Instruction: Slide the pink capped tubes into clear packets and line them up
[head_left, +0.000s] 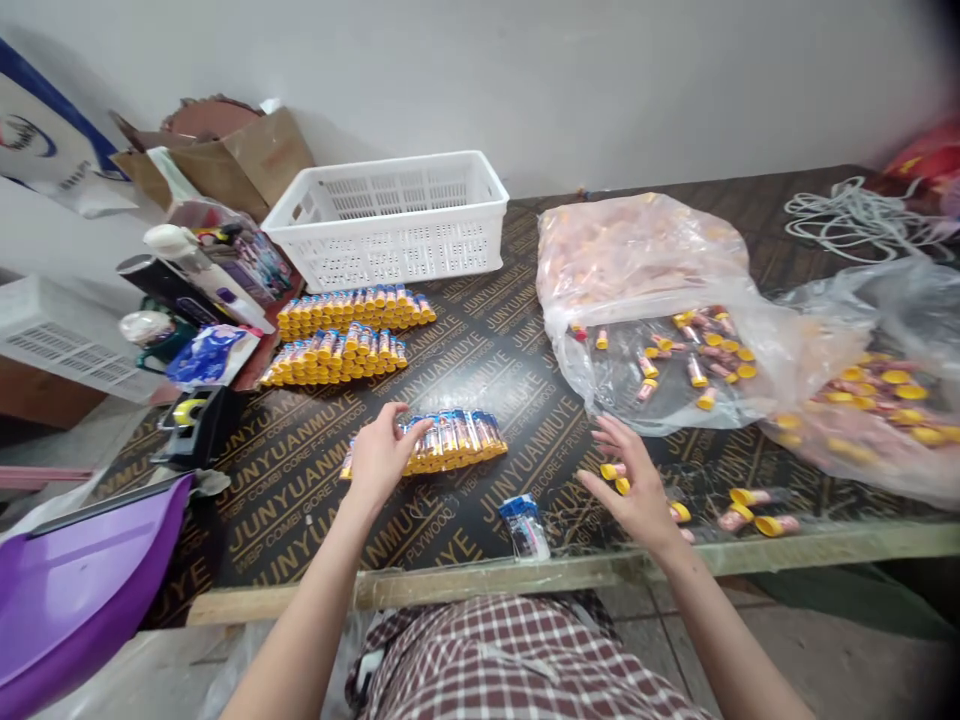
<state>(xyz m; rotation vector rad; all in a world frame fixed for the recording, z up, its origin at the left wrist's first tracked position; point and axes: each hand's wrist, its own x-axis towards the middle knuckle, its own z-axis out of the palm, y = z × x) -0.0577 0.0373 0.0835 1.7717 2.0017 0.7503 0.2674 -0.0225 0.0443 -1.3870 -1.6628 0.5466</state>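
Observation:
My left hand [381,455] is at the left end of the nearest row of small tubes [461,440], which have blue tops and yellow bases. Its thumb and fingers are apart, and it partly hides that end of the row. To the right, my right hand [628,485] hovers with spread fingers and nothing in them, beside loose yellow-capped pink tubes [735,517]. Between my hands, close to the front edge, lies a small clear packet with a blue top [525,525]. Two more stacks of the tubes, a far one [356,308] and a nearer one [337,355], stand at back left.
A white plastic basket [397,235] stands at the back. Plastic bags of yellow-capped tubes, a large one [637,245] and another [877,400], lie on the right. A tape dispenser [196,425], purple dustpan [90,590], bottles and white cord [862,220] sit around the edges.

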